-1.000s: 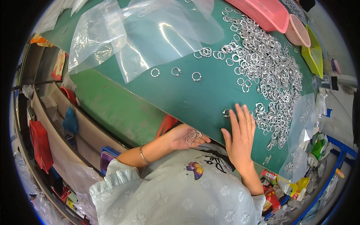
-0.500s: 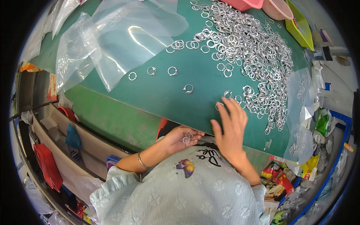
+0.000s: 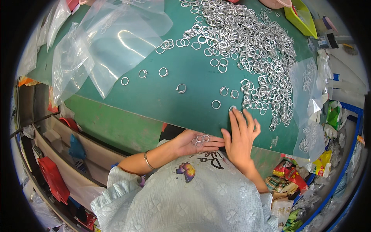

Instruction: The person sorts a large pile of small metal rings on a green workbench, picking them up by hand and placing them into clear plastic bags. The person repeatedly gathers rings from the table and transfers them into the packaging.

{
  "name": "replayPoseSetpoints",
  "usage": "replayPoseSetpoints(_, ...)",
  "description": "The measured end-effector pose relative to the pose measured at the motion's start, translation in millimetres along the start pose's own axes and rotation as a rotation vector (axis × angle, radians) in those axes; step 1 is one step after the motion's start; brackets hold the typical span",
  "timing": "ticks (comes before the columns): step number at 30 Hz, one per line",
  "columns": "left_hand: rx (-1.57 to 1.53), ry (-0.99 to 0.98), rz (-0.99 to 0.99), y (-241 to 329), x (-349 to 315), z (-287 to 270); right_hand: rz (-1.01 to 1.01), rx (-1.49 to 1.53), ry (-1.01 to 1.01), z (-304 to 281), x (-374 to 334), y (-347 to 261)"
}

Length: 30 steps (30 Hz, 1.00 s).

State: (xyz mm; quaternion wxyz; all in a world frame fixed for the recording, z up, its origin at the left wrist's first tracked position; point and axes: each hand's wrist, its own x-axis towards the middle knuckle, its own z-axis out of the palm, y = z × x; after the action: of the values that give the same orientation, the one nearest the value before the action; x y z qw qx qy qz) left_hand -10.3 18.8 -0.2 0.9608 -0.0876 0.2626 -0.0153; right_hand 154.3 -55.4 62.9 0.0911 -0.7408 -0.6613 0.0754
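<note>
My left hand (image 3: 189, 141) lies palm up below the table edge, fingers stretched out, with several silver rings (image 3: 200, 140) resting in it. At the table's front edge my right hand (image 3: 241, 139) is open, palm down. Its fingertips touch a silver ring (image 3: 232, 108) on the green tabletop, partly covered by the fingers. Just beyond lie loose rings, one of them a single ring (image 3: 216, 104). Farther left are more single rings, such as an open-banded ring (image 3: 181, 88). A big heap of silver rings (image 3: 266, 50) spreads over the right side of the table.
Clear plastic bags (image 3: 123, 46) cover the table's far left. Another clear bag with rings (image 3: 307, 89) lies at the right edge. A yellow-green basket (image 3: 301, 19) stands at the far right. Shelves with a red basket (image 3: 52, 179) are at left; packets (image 3: 290, 172) fill the lower right.
My left hand has unfolded flat, showing the rings in its palm. My right hand has shifted slightly down, its fingertips now on another ring near the edge. The view has shifted a little.
</note>
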Motion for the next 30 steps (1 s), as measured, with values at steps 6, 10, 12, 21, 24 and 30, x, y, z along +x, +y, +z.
replayPoseSetpoints(6,-0.589,-0.672,-0.068,-19,24,-36,-0.264,0.335,0.13,13,-36,2)
replayPoseSetpoints(10,-0.21,-0.135,-0.03,-9,12,-8,-0.035,0.279,0.264,4,-20,9)
replayPoseSetpoints(12,-0.15,-0.069,-0.033,-6,12,-2,-0.029,0.177,0.183,8,-15,13)
replayPoseSetpoints(21,-0.031,-0.082,-0.044,-7,13,1,-0.049,0.342,0.359,7,-16,22)
replayPoseSetpoints(24,-0.023,-0.147,-0.022,-8,13,0,0.162,0.05,0.222,0,5,40)
replayPoseSetpoints(30,-0.14,-0.042,-0.056,-10,10,10,0.085,0.258,0.082,9,8,12)
